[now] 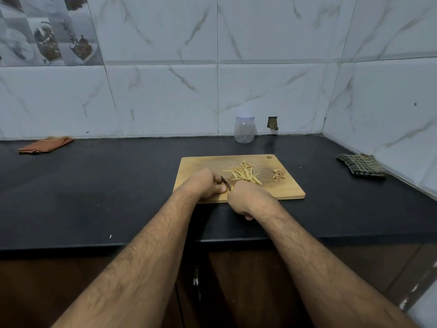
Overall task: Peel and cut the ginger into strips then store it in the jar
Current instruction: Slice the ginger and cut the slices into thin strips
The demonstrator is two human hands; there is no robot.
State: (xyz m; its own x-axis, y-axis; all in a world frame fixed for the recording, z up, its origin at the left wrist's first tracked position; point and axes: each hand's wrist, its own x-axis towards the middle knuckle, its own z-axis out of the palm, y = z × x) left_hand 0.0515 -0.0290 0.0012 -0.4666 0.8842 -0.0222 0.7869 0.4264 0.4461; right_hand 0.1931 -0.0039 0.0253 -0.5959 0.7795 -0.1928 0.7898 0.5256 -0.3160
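Observation:
A wooden cutting board [288,188] lies on the black counter. A heap of pale ginger strips [244,174] sits in its middle, and a small pile of brown peelings [279,174] lies to the right. My right hand [248,201] grips a knife [225,182] with a yellow handle, blade pointing left toward my left hand. My left hand [204,184] rests on the board's near left part, fingers curled down beside the blade; whatever is under them is hidden. A clear plastic jar [244,130] with a pale lid stands by the wall behind the board.
An orange checked cloth [45,144] lies at the back left of the counter [94,185]. A dark checked cloth [361,165] lies at the right near the corner wall. The counter's front edge runs below my forearms, with dark cabinet doors underneath.

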